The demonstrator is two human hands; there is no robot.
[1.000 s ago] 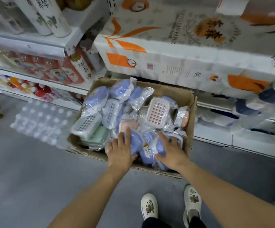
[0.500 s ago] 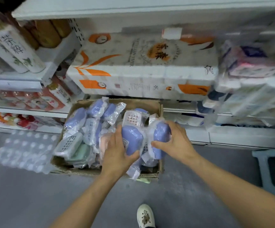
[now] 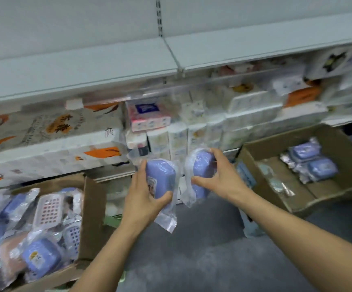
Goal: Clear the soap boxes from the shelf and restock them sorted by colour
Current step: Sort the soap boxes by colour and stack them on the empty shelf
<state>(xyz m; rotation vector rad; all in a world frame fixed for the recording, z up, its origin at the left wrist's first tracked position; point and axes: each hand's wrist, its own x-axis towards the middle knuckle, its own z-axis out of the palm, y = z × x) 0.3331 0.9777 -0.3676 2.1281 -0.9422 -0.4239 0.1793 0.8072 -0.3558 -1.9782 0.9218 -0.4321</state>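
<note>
The bare white shelf (image 3: 116, 66) runs across the top, above the hands, with a full mixed box (image 3: 91, 209) on the floor at lower left and a second box (image 3: 339, 148), holding a few purple soap boxes, at right. Between them the left hand (image 3: 143, 199) grips one bagged purple soap box (image 3: 161, 178) and the right hand (image 3: 223, 182) grips another (image 3: 202, 167), both standing long axis upright, side by side. The right hand is nearer the right-hand box, which looks like the purple pile.

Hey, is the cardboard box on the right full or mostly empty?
Mostly empty. The right cardboard box holds only a few wrapped purple soap boxes at its far side, and much of its brown floor shows bare.
</note>
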